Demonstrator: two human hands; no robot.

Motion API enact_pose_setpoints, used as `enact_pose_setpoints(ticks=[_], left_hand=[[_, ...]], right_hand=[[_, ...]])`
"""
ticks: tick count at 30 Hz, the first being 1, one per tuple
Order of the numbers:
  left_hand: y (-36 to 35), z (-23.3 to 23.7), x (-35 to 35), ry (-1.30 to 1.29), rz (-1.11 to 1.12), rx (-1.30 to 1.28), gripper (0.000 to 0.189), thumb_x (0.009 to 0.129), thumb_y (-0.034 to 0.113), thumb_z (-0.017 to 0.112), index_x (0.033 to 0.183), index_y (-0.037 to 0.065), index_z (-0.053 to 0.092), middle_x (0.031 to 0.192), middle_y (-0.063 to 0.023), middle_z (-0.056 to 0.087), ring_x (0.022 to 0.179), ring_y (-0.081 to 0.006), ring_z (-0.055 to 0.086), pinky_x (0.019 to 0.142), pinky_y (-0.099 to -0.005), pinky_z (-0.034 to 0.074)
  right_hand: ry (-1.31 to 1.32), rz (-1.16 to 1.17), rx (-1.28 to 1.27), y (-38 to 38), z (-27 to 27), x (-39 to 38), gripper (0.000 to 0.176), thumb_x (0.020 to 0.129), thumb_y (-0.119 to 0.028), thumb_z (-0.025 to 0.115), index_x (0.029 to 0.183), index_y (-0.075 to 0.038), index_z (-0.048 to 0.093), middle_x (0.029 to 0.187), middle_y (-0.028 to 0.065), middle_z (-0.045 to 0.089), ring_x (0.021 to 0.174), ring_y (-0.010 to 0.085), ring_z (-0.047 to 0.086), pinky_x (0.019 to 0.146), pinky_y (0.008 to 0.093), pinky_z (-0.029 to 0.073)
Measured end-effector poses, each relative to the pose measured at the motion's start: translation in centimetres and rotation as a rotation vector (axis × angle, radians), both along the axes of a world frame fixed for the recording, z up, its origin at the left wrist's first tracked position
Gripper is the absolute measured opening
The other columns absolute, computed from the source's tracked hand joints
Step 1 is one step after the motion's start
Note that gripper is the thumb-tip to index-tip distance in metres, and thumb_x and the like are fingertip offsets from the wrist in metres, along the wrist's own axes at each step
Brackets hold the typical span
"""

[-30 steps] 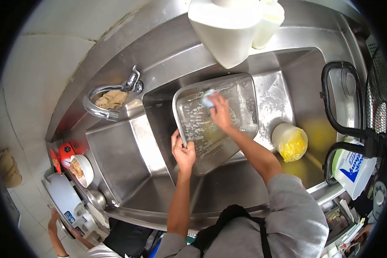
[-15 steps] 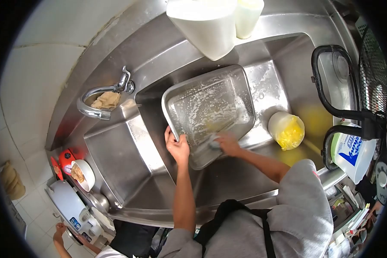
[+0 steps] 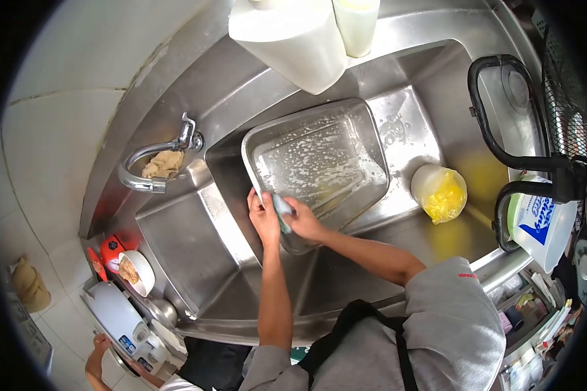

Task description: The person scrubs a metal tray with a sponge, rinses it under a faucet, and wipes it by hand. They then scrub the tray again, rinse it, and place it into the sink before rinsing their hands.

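A clear rectangular tray (image 3: 246, 159), wet and streaked with suds inside, lies tilted in the deep sink basin (image 3: 329, 277). My left hand (image 3: 265, 220) grips its near left rim, fingers over the edge. My right hand (image 3: 305, 223) is closed on a bluish-green sponge (image 3: 282, 210) and presses it against the tray's inner side, right beside my left hand. Part of the sponge is hidden by my fingers. To the right of the tray stands a tub (image 3: 439, 193) with yellow stuff in it.
A chrome faucet (image 3: 151, 184) with a tan cloth (image 3: 163, 164) overhangs a second basin. White containers (image 3: 293, 45) stand on the back ledge. At right are a black-handled basket (image 3: 522, 159) and a labelled white tub (image 3: 542, 228). Another person's hand (image 3: 101, 342) shows at lower left.
My right hand has moved left with the sponge, from the tray's near middle to its left side beside my left hand. My left hand keeps its hold. The view has shifted slightly.
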State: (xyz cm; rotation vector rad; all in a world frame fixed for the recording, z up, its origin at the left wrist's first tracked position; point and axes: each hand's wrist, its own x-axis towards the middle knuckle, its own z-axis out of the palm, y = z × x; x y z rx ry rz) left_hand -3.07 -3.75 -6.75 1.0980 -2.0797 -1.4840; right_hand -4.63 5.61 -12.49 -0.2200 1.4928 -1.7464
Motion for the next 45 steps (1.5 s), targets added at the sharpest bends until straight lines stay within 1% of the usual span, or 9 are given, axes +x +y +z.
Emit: enact_pose_setpoints(ticks=[5, 7, 10, 18, 20, 26, 35, 42, 45], left_hand=[[2.1, 0.4, 1.2, -0.108, -0.084, -0.161, 0.027, 0.074, 0.002, 0.051, 0.101, -0.003, 0.055, 0.117, -0.0141, 0.043, 0.103, -0.0215, 0.047, 0.087, -0.0296, 0.036], [2.4, 1.4, 0.7, -0.142, -0.068, -0.129, 0.035, 0.069, -0.004, 0.046, 0.103, -0.003, 0.054, 0.119, -0.0133, 0.041, 0.098, -0.0195, 0.05, 0.077, -0.0249, 0.041], [2.1, 2.2, -0.2, -0.145, -0.029, -0.104, 0.035, 0.068, -0.007, 0.044, 0.103, -0.004, 0.054, 0.119, -0.0129, 0.04, 0.093, -0.0178, 0.052, 0.068, -0.0226, 0.042], [1.6, 2.2, 0.6, -0.18, -0.068, -0.231, 0.036, 0.069, -0.009, 0.045, 0.103, -0.005, 0.054, 0.119, -0.0141, 0.041, 0.084, -0.0169, 0.055, 0.066, -0.0233, 0.043], [2.8, 3.9, -0.8, -0.199, -0.002, -0.142, 0.035, 0.068, -0.009, 0.046, 0.101, -0.005, 0.055, 0.119, -0.0155, 0.042, 0.088, -0.0185, 0.054, 0.069, -0.0258, 0.043], [3.1, 3.7, -1.6, -0.176, 0.013, -0.261, 0.035, 0.067, -0.01, 0.043, 0.099, -0.003, 0.057, 0.113, -0.016, 0.047, 0.088, -0.0204, 0.055, 0.069, -0.0256, 0.043], [3.9, 4.2, -1.5, -0.126, 0.099, -0.139, 0.031, 0.067, -0.008, 0.045, 0.095, -0.006, 0.057, 0.115, -0.0168, 0.045, 0.086, -0.0221, 0.055, 0.067, -0.0259, 0.042], [3.8, 3.9, -1.4, -0.107, 0.06, -0.221, 0.026, 0.066, -0.005, 0.045, 0.089, -0.005, 0.057, 0.117, -0.0148, 0.045, 0.095, -0.0231, 0.053, 0.076, -0.0282, 0.041], [3.6, 4.3, -2.4, -0.06, 0.037, -0.241, 0.024, 0.067, -0.005, 0.046, 0.088, -0.004, 0.057, 0.115, -0.0159, 0.047, 0.099, -0.025, 0.051, 0.079, -0.0283, 0.039]], right_hand=[[-0.053, -0.146, -0.025, -7.0, 1.6, -10.2, 0.03, 0.077, -0.008, 0.054, 0.106, -0.002, 0.048, 0.097, 0.014, 0.055, 0.092, 0.025, 0.055, 0.078, 0.0343, 0.045], [-0.797, -0.576, 0.019, -9.2, 2.1, -12.0, 0.025, 0.079, -0.004, 0.049, 0.104, -0.003, 0.046, 0.095, 0.0116, 0.054, 0.088, 0.0242, 0.056, 0.066, 0.0377, 0.051], [-0.991, -0.782, -0.057, -8.8, -2.7, -14.8, 0.016, 0.085, -0.006, 0.043, 0.099, -0.001, 0.047, 0.089, 0.0115, 0.054, 0.076, 0.022, 0.057, 0.05, 0.035, 0.051], [-0.849, -1.179, 0.03, -0.7, -18.3, -24.2, 0.034, 0.079, -0.001, 0.048, 0.113, -0.004, 0.043, 0.102, 0.012, 0.051, 0.082, 0.0245, 0.056, 0.064, 0.0361, 0.05], [0.307, -1.037, 0.917, -0.1, -16.2, -22.8, 0.038, 0.071, 0.003, 0.052, 0.107, -0.009, 0.049, 0.102, 0.0135, 0.049, 0.09, 0.0276, 0.051, 0.076, 0.0402, 0.044], [1.166, 0.112, 0.934, 8.5, -14.9, -21.8, 0.03, 0.071, -0.002, 0.052, 0.096, -0.017, 0.057, 0.115, 0.007, 0.045, 0.105, 0.0268, 0.043, 0.083, 0.0399, 0.038], [1.042, 0.589, 0.913, 19.2, -14.6, -12.6, 0.032, 0.072, -0.009, 0.051, 0.099, -0.023, 0.061, 0.121, 0.0016, 0.042, 0.115, 0.0241, 0.036, 0.089, 0.0439, 0.033], [0.633, 0.568, 0.941, 17.4, -11.3, -7.7, 0.029, 0.076, -0.025, 0.049, 0.103, -0.018, 0.058, 0.112, 0.0092, 0.049, 0.109, 0.032, 0.041, 0.086, 0.0489, 0.034], [0.762, 0.587, 0.779, 15.0, -9.1, -5.2, 0.035, 0.078, -0.029, 0.045, 0.108, -0.015, 0.057, 0.111, 0.0124, 0.053, 0.102, 0.0314, 0.048, 0.086, 0.0455, 0.037]])
